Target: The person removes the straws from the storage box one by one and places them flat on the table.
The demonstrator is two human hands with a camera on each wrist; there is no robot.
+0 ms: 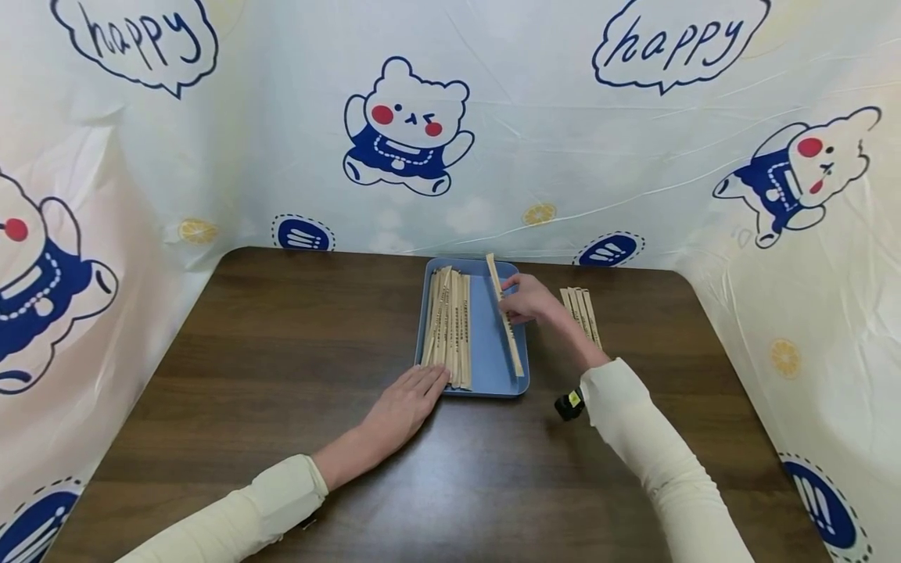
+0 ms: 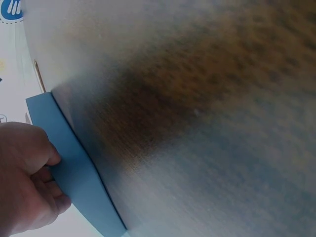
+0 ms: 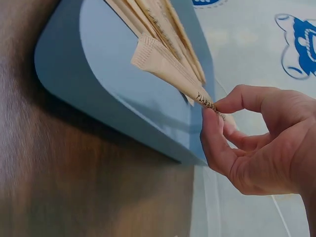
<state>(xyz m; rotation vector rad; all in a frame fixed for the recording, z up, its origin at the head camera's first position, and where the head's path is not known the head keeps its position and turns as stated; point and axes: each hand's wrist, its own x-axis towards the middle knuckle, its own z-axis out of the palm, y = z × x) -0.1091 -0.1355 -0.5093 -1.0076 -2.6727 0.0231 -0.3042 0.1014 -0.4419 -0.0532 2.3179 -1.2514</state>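
Observation:
A blue tray (image 1: 486,344) lies on the table with a bundle of slim sticks in printed tan paper wrappers (image 1: 450,328) in its left half. My left hand (image 1: 411,399) is at the tray's near left corner, over the near end of the bundle. In the left wrist view its fingers (image 2: 59,200) curl against the tray's outer wall (image 2: 79,168). My right hand (image 1: 526,299) pinches one paper-wrapped stick (image 1: 504,313) between thumb and fingers, above the tray's right side. Its crimped wrapper end (image 3: 148,54) points toward the camera in the right wrist view.
To the right of the tray, several more wrapped sticks (image 1: 580,313) lie side by side on the brown table (image 1: 317,336), partly behind my right forearm. A printed sheet (image 1: 507,148) with bears hangs around the table's back and sides. A small black device (image 1: 568,406) sits under my right wrist.

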